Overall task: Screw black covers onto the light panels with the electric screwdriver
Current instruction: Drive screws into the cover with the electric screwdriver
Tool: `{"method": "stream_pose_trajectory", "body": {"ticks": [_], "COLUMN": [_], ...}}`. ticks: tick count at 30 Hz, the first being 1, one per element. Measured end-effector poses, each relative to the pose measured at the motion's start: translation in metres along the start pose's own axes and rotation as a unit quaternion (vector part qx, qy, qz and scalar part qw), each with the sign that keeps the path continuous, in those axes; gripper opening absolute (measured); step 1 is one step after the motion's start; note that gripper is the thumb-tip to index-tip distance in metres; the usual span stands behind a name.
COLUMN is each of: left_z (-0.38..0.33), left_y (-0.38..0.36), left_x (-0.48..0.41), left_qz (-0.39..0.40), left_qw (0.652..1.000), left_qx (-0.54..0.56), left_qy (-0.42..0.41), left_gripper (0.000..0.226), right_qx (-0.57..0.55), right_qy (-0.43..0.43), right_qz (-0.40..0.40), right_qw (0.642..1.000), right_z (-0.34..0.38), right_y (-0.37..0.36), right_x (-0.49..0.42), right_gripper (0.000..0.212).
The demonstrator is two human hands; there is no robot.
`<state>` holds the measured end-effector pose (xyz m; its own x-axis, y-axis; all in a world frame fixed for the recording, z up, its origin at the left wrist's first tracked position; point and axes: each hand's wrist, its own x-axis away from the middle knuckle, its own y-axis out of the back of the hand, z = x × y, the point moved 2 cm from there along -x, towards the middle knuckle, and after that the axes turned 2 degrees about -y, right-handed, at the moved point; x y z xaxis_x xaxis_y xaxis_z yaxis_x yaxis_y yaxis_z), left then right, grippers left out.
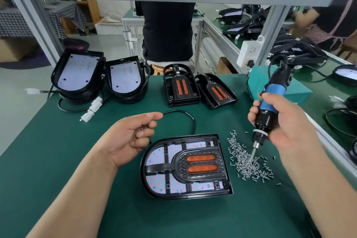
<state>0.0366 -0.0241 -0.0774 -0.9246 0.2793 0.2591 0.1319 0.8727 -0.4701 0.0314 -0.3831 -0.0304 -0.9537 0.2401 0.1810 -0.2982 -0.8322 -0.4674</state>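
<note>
Right hand wrapped round electric screwdriver, bit down in screw pile. Left hand curled, pinching loose screws. Light panel with black cover on it lies on green mat between the hands

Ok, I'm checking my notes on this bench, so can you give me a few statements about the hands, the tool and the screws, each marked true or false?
1. The right hand grips the electric screwdriver. True.
2. The screwdriver's bit touches the black cover. False: its tip is down in the screw pile.
3. The left hand holds small screws. True.
4. The screw pile lies left of the light panel. False: it lies to the right of it.
</note>
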Motion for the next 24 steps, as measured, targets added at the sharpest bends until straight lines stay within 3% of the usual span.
{"method": "stream_pose_trajectory", "body": {"ticks": [11,18,24], "left_z": [0.008,0.009,0.008], "left_y": [-0.010,-0.018,-0.027], "left_x": [-0.006,-0.009,-0.011], "left_qz": [0.037,0.036,0.043], "left_qw": [0.992,0.994,0.990], "left_qx": [-0.120,-0.097,-0.128], "left_qy": [0.013,0.040,0.042], "left_gripper": [0.028,0.015,0.022], "right_qx": [-0.156,-0.223,-0.228], "right_qy": [-0.001,-0.003,0.007], "right_qz": [-0.018,-0.040,-0.039], "right_qw": [0.988,0.974,0.973], "right_z": [-0.016,-0.031,-0.049], "right_y": [-0.052,-0.079,-0.094], "right_x": [0.001,-0.003,-0.009], "right_gripper": [0.019,0.013,0.014]}}
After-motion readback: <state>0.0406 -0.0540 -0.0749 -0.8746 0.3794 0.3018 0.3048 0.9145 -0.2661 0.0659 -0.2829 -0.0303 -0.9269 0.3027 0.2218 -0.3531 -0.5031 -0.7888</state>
